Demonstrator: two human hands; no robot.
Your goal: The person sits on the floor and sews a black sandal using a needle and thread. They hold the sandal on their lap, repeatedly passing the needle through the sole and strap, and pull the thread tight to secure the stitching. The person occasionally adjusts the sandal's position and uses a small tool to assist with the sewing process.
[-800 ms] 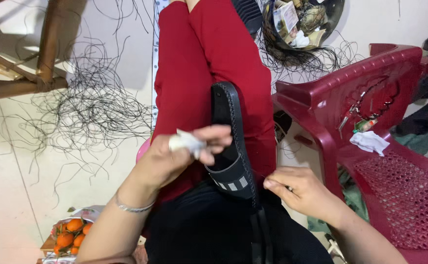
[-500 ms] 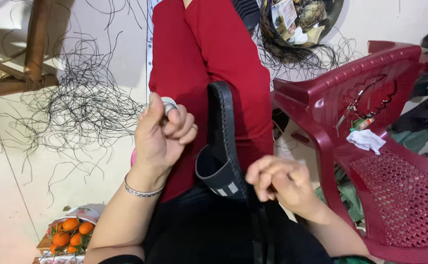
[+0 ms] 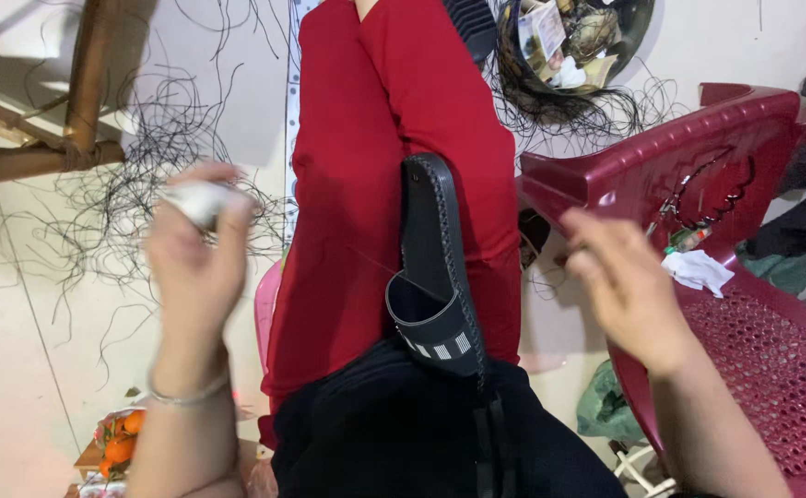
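A small white spool (image 3: pixel 202 201) is pinched in the left hand (image 3: pixel 195 267), and a thin thread (image 3: pixel 375 263) runs toward the black sandal (image 3: pixel 435 272) on the lap. The right hand (image 3: pixel 629 290) is raised with fingers loosely curled, apparently empty; stitching seems unfinished.

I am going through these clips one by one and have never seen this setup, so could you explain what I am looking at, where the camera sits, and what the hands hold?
There is no machine here: a person wears a camera on the head, looking down at their own lap and two bare hands. The left hand, with a thin bracelet at the wrist, pinches a small whitish object, too blurred to identify. The right hand is raised with fingers loosely curled; whether it holds anything cannot be told. A black sandal lies on the lap over red trousers. Loose black threads are scattered on the pale floor. A dark red plastic chair stands to the right.
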